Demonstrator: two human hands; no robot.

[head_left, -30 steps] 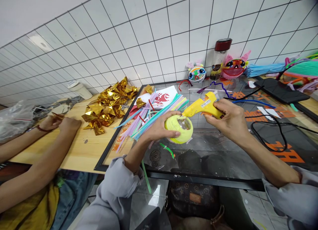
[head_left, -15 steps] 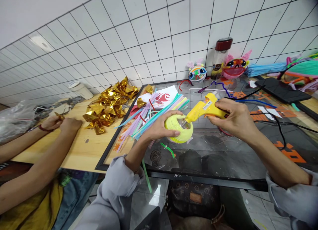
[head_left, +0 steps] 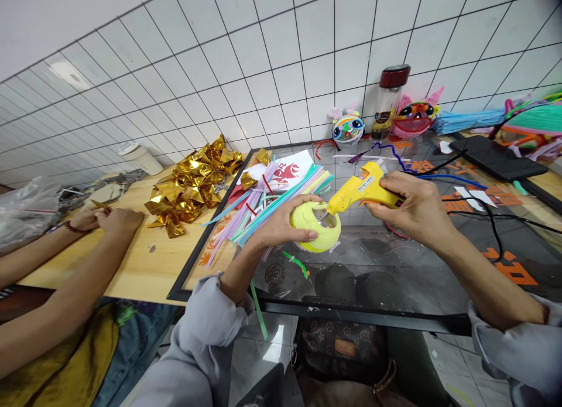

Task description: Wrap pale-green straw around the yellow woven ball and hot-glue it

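My left hand (head_left: 287,222) is wrapped around a yellow ball-shaped shell (head_left: 320,236), which looks wound with pipe cleaner and has an opening at the top right. In my right hand (head_left: 415,208) is a yellow hot glue gun (head_left: 362,190), gripped by its handle. The gun's nozzle points down and left into the shell's opening; whether the tip touches the inner wall I cannot tell. Under and behind my left hand lies a bundle of pastel pipe cleaners (head_left: 274,205). A short green pipe cleaner piece (head_left: 296,264) rests on the dark glass tabletop below the shell.
Gold foil shapes (head_left: 188,184) are heaped at left, near a co-worker's hands (head_left: 105,218). Two decorated faces (head_left: 348,127) and a lidded bottle (head_left: 389,102) stand by the tiled wall. At right lie a phone (head_left: 498,158), black cables (head_left: 492,231) and blue pipe cleaners (head_left: 469,123).
The glue gun has shifted very slightly, its nozzle still at the shell's opening. At left, the co-worker's hands have come a little closer together. My left hand keeps its hold.
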